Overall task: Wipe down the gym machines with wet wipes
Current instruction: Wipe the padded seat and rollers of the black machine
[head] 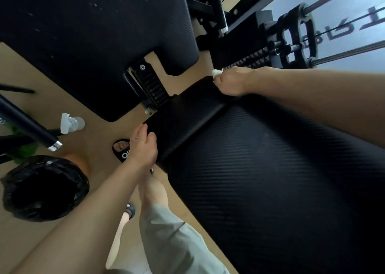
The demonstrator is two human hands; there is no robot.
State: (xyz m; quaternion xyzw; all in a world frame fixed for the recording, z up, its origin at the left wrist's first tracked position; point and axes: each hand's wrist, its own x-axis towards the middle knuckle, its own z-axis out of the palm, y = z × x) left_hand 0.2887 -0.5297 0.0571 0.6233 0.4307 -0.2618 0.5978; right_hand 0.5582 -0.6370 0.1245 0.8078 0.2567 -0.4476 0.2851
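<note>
A black padded machine pad (260,180) with ribbed vinyl fills the right and centre. Its narrower end section (187,115) reaches toward a second wide black pad (83,40) at the top left. My right hand (233,82) is closed on a crumpled white wet wipe (216,72) and presses on the far corner of the narrow section. My left hand (143,146) grips the near left edge of that section, fingers curled over the rim.
A bin lined with a black bag (43,188) stands on the tan floor at the lower left. A wet wipes pack (69,122) lies on the floor near a black bar with a chrome cap (31,128). The weight stack and guide rods (291,40) are at the upper right.
</note>
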